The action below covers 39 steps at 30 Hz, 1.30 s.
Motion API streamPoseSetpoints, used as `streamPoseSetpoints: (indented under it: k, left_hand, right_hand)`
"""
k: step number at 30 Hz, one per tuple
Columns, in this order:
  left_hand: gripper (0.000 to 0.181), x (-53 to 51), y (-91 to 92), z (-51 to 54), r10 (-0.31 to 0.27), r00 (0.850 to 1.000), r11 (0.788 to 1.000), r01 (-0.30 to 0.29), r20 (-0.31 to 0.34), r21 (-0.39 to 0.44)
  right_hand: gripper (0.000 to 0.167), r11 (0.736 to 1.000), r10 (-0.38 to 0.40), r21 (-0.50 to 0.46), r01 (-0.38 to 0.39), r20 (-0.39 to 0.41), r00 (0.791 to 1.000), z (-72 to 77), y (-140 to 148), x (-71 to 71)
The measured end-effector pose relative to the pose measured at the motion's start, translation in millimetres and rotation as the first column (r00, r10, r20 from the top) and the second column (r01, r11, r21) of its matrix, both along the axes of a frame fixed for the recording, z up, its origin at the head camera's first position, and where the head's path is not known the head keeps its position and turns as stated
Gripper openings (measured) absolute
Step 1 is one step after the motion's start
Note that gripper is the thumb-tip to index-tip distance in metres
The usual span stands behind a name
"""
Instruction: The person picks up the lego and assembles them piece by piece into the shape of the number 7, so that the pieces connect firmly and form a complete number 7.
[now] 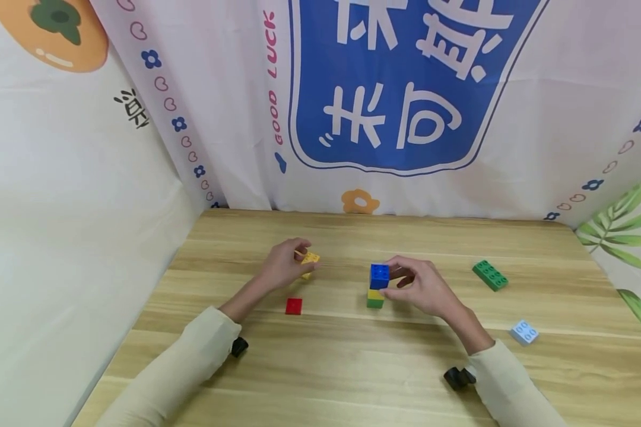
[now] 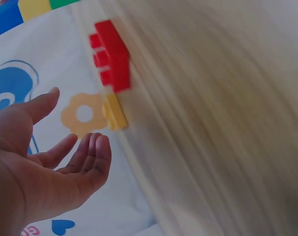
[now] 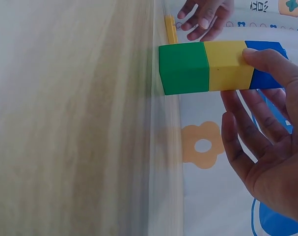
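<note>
Pink lettering reading "GOOD LUCK", printed lengthwise on a white cloth backdrop; blue panel with large white Chinese characters, the upper ones cut by the frame edge. Below the panel, an orange flower print. One table, light wood grain, backed by the cloth. One brick stack, upright near mid-table: green at the bottom, yellow between, blue on top; held by the right hand, thumb to one side, fingers to another. Left hand: thumb and fingers parted, grasping nothing, just beside a yellow brick. One red brick, nearer the wearer than that hand. Right of the stack, well apart: green brick; light-blue brick, near the right sleeve.
</note>
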State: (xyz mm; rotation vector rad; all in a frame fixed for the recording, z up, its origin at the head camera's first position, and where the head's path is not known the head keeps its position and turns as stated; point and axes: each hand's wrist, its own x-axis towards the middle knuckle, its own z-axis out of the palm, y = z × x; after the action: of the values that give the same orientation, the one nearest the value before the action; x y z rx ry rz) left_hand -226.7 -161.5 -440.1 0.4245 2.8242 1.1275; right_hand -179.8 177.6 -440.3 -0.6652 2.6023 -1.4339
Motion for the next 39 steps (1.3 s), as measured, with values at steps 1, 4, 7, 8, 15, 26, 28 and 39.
streamPoseSetpoints:
  k: [1, 4, 7, 8, 15, 26, 28, 39]
  left_hand:
    - [0.057, -0.8, -2.4, -1.1, 0.000, 1.000, 1.000, 0.000, 0.004, -0.001]
    - [0.056, -2.7, -8.9, -3.4, -0.005, 1.000, 1.000, 0.005, 0.030, -0.001]
    - [0.056, -4.1, -14.0, -5.1, -0.001, 0.998, 1.000, 0.000, 0.066, 0.004]
    - [0.057, -4.5, -15.4, -5.4, 0.006, 0.997, 1.000, -0.007, 0.078, 0.008]
    - [0.060, -11.0, -23.2, -7.6, 0.018, 0.990, 0.998, -0.026, 0.141, 0.055]
    - [0.061, -17.1, -20.4, -16.9, 0.075, 0.972, 0.995, -0.089, 0.222, 0.053]
    - [0.063, -17.4, -18.8, -18.2, 0.081, 0.973, 0.995, -0.093, 0.218, 0.046]
    - [0.060, -19.9, -13.1, -19.3, 0.070, 0.978, 0.997, -0.076, 0.195, 0.024]
  right_hand:
    - [0.037, 1.000, 0.000, 0.000, 0.000, 0.001, 1.000, -0.3, 0, 0.1]
    - [0.036, 1.000, 0.000, 0.002, 0.000, 0.005, 1.000, -0.9, 0, 0.4]
    - [0.035, 1.000, 0.004, 0.002, -0.004, 0.008, 1.000, -1.1, 0, 0.3]
    - [0.035, 1.000, 0.004, 0.002, -0.004, 0.009, 1.000, -1.3, 0, 0.2]
    - [0.034, 1.000, 0.004, 0.000, -0.004, 0.005, 1.000, -2.8, 1, -0.8]
    - [0.033, 1.000, 0.020, -0.003, -0.020, -0.011, 1.000, -5.2, 1, -0.8]
    - [0.033, 1.000, 0.017, -0.001, -0.017, -0.011, 1.000, -5.3, 0, -0.6]
    - [0.034, 1.000, 0.006, -0.002, -0.006, 0.007, 1.000, -4.6, 1, -0.5]
